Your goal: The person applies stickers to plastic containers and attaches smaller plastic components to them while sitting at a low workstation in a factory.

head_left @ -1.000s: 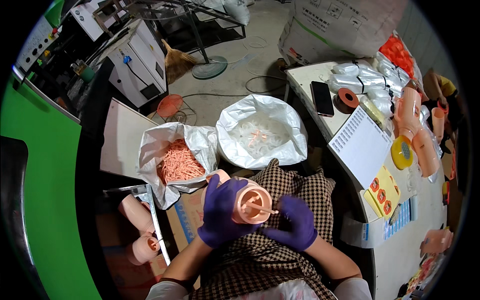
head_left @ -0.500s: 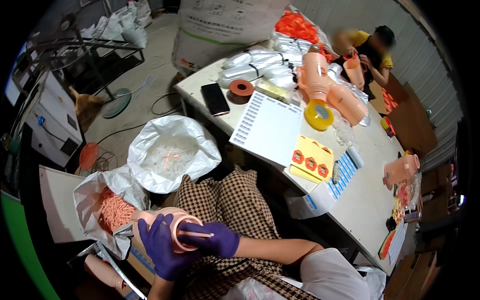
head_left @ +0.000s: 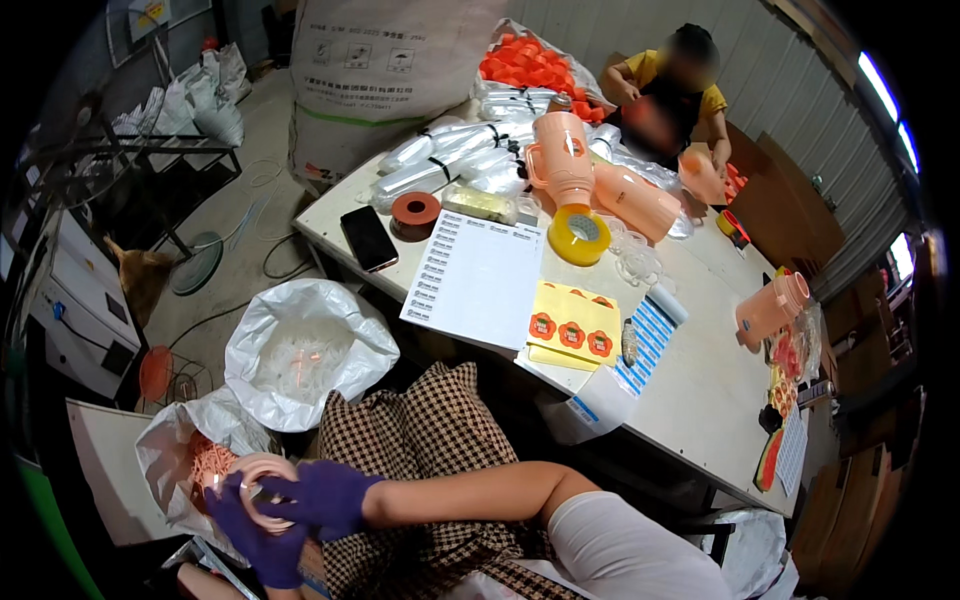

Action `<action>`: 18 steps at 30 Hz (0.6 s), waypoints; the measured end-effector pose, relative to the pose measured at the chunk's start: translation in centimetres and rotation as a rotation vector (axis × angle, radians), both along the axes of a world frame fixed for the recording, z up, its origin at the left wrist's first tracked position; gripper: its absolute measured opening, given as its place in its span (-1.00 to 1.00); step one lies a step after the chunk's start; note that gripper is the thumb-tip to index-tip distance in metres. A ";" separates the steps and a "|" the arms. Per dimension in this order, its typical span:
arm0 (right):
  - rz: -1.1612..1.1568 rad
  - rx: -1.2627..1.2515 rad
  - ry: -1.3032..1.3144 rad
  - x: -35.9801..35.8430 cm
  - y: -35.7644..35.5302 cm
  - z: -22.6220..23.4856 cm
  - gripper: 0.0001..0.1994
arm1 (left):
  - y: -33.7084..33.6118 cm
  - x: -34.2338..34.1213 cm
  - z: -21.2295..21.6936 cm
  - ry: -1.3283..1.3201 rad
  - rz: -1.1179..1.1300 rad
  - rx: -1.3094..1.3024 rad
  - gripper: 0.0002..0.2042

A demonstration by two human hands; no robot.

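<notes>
Both my hands wear purple gloves and are together at the lower left, over my lap's left side. My left hand (head_left: 255, 535) is closed around a peach plastic flask shell (head_left: 262, 466), whose round open end faces up. Across from it, my right hand (head_left: 325, 498) grips the rim, its fingers reaching over the opening. Whether a small part is pinched between those fingers cannot be made out. Right behind the shell stands a white sack (head_left: 165, 450) of thin peach plastic strips (head_left: 208, 462).
Another white sack (head_left: 365, 345) holds clear plastic pieces. On the table (head_left: 690, 400) lie a phone (head_left: 368, 239), label sheets (head_left: 478, 275), yellow tape (head_left: 579, 236), peach flask shells (head_left: 563, 155) and bagged clear parts (head_left: 415, 185). A co-worker (head_left: 680, 100) handles a peach shell at the far side.
My hands and the shell have moved left and tilted toward the sack of strips. A thin peach strip near my right fingers no longer shows. The view has shifted; the co-worker's hands moved apart.
</notes>
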State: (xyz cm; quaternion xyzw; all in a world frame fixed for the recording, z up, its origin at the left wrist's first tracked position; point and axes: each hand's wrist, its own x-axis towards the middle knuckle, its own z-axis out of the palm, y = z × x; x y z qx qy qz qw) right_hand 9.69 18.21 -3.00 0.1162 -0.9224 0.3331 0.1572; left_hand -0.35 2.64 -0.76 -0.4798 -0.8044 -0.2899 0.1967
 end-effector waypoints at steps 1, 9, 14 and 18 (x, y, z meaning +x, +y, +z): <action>0.068 -0.003 -0.131 -0.3 0.3 2.1 -0.27 | -1.2 -1.8 -0.8 -0.105 0.039 0.080 -0.34; -1.042 -0.029 0.227 16.8 19.1 3.5 -0.57 | -12.0 -14.7 2.9 0.040 0.367 0.407 -0.13; -1.765 0.511 -0.178 35.9 37.4 0.6 -0.62 | -10.1 -14.0 -0.5 -0.005 0.075 0.288 -0.18; -1.990 0.401 -0.711 38.8 40.7 0.4 -0.59 | -4.0 -5.4 -1.3 -0.231 0.015 0.214 -0.16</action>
